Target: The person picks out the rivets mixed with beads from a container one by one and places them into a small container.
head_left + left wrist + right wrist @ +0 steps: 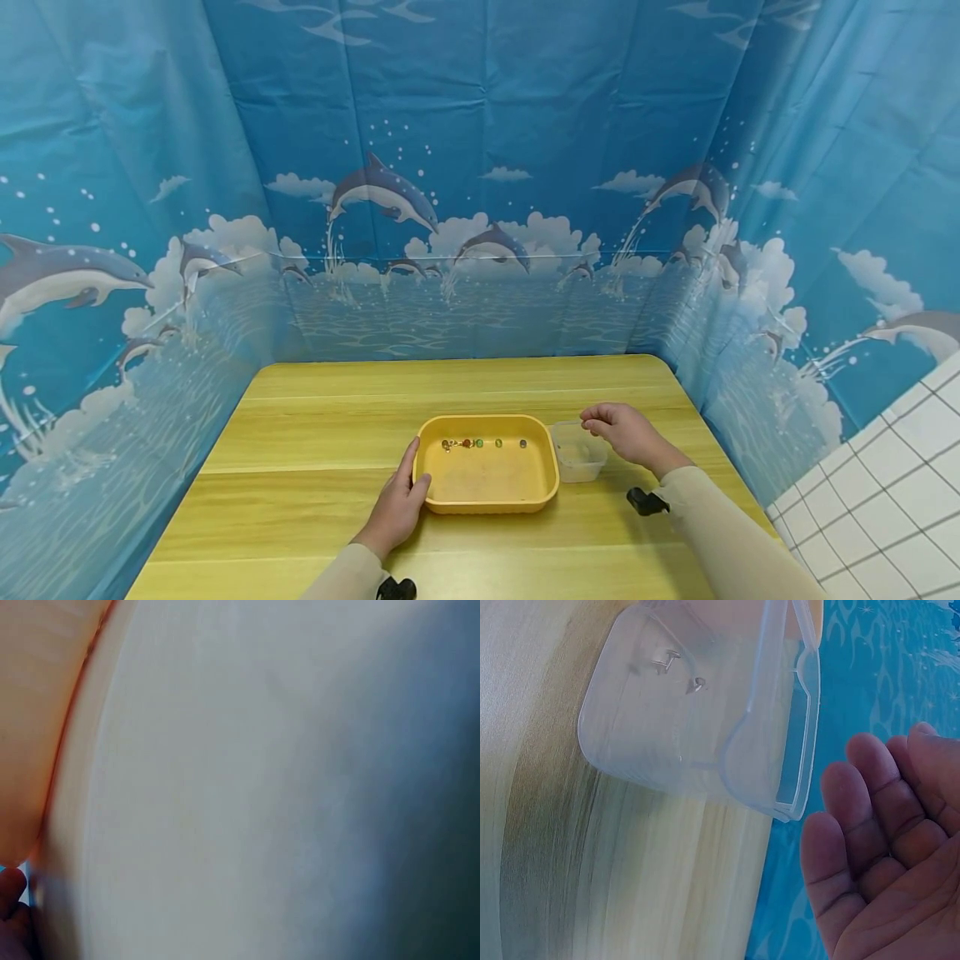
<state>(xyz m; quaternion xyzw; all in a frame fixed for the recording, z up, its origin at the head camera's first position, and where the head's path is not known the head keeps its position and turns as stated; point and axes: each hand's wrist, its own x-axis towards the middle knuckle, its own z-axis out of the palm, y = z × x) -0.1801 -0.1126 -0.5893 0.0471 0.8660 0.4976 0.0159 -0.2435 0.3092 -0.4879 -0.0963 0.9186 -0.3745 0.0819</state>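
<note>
A yellow plastic tray [487, 492] sits on the table, with a row of small beads and gold-coloured bits [467, 443] along its far part. At its left side my left hand [393, 504] holds the tray, thumb over the rim and fingers along the outer wall. Beside the tray stands a clear plastic container [581, 471]; a few small metallic pieces [667, 662] lie inside it. My right hand [626, 432] is over the container's far right edge, fingers curled and thumb close to the index fingertip. I cannot tell whether a small piece is between those fingertips.
The wood-patterned table [322, 417] extends around the tray on every side. A blue dolphin-print curtain [480, 317] hangs behind and along both sides. White tiles [885, 467] show at the lower right. Black wrist straps [647, 501] sit at both sleeves.
</note>
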